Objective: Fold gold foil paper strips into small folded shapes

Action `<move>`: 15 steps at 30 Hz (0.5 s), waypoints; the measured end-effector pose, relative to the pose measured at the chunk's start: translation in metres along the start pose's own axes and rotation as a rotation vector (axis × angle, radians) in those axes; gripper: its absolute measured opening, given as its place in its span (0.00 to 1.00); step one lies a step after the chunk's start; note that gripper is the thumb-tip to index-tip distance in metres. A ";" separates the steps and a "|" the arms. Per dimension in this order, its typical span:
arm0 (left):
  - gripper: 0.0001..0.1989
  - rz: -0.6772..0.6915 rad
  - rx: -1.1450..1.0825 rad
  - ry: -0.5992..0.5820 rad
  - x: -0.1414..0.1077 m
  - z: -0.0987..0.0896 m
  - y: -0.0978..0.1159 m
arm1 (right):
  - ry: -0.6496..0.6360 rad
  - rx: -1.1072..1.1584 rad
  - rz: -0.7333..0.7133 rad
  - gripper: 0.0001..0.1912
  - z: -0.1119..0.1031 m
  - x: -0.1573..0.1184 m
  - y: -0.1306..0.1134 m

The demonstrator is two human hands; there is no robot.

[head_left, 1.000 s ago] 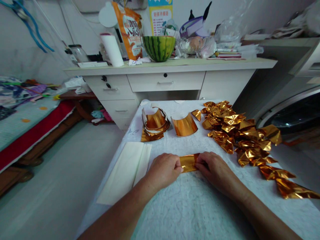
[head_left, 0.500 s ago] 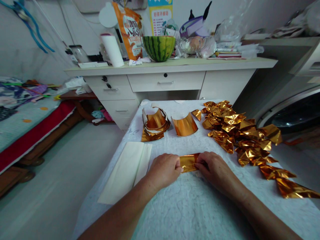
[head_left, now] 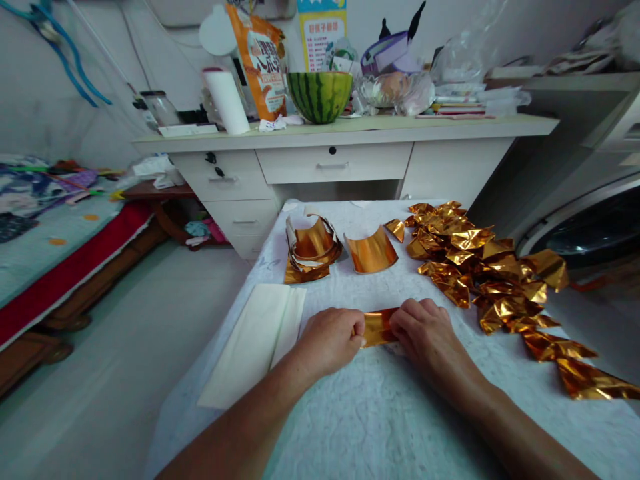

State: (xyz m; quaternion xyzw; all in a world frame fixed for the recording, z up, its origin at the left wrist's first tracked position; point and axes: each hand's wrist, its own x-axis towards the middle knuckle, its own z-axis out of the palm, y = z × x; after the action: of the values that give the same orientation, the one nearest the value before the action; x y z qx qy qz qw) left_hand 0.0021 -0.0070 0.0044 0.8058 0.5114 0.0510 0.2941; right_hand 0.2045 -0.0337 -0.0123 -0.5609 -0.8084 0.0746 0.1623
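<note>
A small piece of gold foil paper (head_left: 379, 328) lies flat on the cloth-covered table between my hands. My left hand (head_left: 334, 340) is closed, pinching the foil's left end. The fingers of my right hand (head_left: 424, 333) are bent over its right end and press on it; the thumb is mostly hidden. Beyond my hands stands a curved sheet of gold foil paper (head_left: 371, 251). Left of that sits a stack of curled gold sheets with pale backs (head_left: 311, 248). Folded gold foil pieces (head_left: 470, 257) form a heap along the right side.
White paper sheets (head_left: 250, 347) lie left of my hands on the quilted table cover (head_left: 350, 420). Behind the table stands a white desk (head_left: 333, 167) carrying a watermelon half (head_left: 320, 97) and an orange pouch (head_left: 260, 63). A washing machine (head_left: 595, 180) is at the right, a bed (head_left: 60, 230) at the left.
My right hand has shifted its grip, its fingers now lying over the foil's right end instead of pinching the edge. The left hand stays nearly in place.
</note>
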 end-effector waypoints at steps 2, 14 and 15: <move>0.04 0.007 -0.001 0.001 0.000 0.000 0.000 | -0.024 -0.004 -0.050 0.08 0.000 0.000 -0.004; 0.02 0.031 0.016 -0.008 -0.001 -0.004 -0.001 | -0.075 -0.063 0.065 0.05 0.004 0.003 -0.019; 0.02 0.034 0.009 -0.019 -0.002 -0.004 -0.002 | -0.068 -0.067 0.073 0.06 0.004 0.003 -0.020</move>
State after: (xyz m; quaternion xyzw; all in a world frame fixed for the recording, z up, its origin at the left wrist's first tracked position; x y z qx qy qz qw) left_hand -0.0021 -0.0058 0.0072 0.8163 0.4951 0.0458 0.2942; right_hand 0.1841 -0.0379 -0.0094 -0.5924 -0.7944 0.0723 0.1128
